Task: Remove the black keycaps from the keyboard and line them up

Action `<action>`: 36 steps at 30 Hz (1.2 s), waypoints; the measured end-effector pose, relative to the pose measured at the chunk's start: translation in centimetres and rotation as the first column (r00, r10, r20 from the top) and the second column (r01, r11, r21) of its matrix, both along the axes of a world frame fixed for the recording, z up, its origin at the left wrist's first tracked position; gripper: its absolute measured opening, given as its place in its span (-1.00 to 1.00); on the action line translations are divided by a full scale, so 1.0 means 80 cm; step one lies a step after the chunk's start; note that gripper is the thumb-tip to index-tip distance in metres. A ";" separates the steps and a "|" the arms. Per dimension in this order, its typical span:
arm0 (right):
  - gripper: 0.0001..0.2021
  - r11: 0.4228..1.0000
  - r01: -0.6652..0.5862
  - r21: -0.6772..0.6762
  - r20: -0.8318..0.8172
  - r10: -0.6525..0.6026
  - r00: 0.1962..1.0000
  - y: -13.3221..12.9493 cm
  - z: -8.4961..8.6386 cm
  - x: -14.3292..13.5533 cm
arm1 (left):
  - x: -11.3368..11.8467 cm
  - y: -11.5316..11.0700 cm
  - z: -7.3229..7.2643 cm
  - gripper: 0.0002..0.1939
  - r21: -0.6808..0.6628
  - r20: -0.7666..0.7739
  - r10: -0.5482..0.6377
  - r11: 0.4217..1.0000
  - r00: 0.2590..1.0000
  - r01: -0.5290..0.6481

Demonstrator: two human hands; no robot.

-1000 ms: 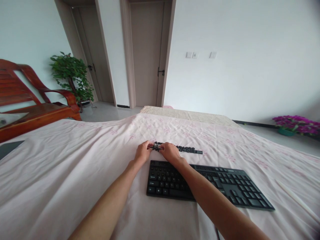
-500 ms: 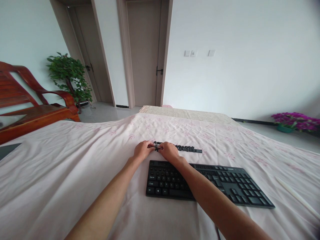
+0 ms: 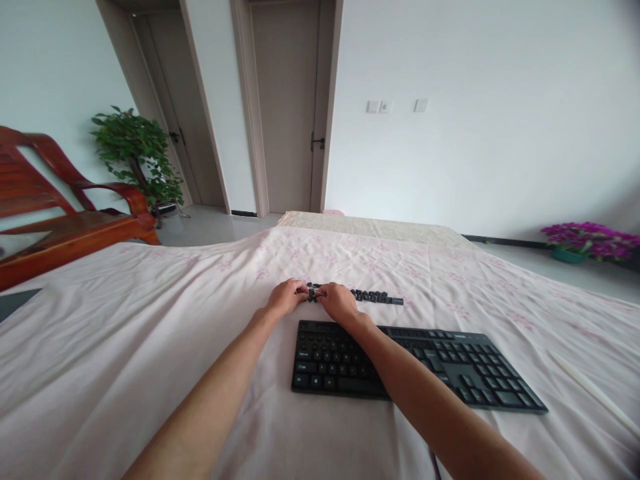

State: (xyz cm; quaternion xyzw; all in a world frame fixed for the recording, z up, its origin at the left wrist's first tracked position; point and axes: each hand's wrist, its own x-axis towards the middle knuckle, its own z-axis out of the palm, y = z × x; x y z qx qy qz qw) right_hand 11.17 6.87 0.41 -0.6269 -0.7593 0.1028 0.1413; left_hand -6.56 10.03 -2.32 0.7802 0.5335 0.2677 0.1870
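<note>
Loose black keycaps [image 3: 373, 297] lie in uneven rows on the cloth, with one long keycap [image 3: 396, 301] at their right end. My left hand [image 3: 287, 297] is at the left end of these rows, its thumb and fingers drawn together on keycaps there. Facing it from the right, my right hand [image 3: 339, 302] has its fingertips closed on keycaps as well and covers part of the rows. A few small keycaps [image 3: 312, 292] show between the two hands. Nearer to me lies a black keyboard [image 3: 345, 385], partly hidden under my right forearm.
A pale pink flowered cloth [image 3: 200, 320] spreads under everything. To the right lies a thin whitish strip [image 3: 590, 387]. The corner of a dark flat object [image 3: 17, 301] shows at the left edge. Beyond are a wooden bench [image 3: 75, 220] and a plant [image 3: 135, 153].
My hands have stayed almost in place, with small finger movements among the keycaps. A pale glint between the fingertips has faded. The whole view has shifted slightly.
</note>
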 end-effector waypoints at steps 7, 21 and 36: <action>-0.76 1.000 0.006 0.003 0.004 -0.006 1.000 0.002 -0.002 0.001 | -0.004 0.012 0.005 -0.92 -0.026 0.006 -0.078 0.997 0.997 0.078; -0.78 1.000 -0.014 0.024 0.035 0.013 0.999 0.004 -0.004 -0.001 | -0.004 0.003 -0.014 -0.79 -0.085 0.160 -0.026 0.996 0.987 0.040; -0.78 1.000 -0.008 0.017 0.013 0.008 1.000 0.007 -0.007 0.001 | -0.002 0.003 -0.006 -0.84 -0.121 0.042 0.016 0.993 0.999 -0.010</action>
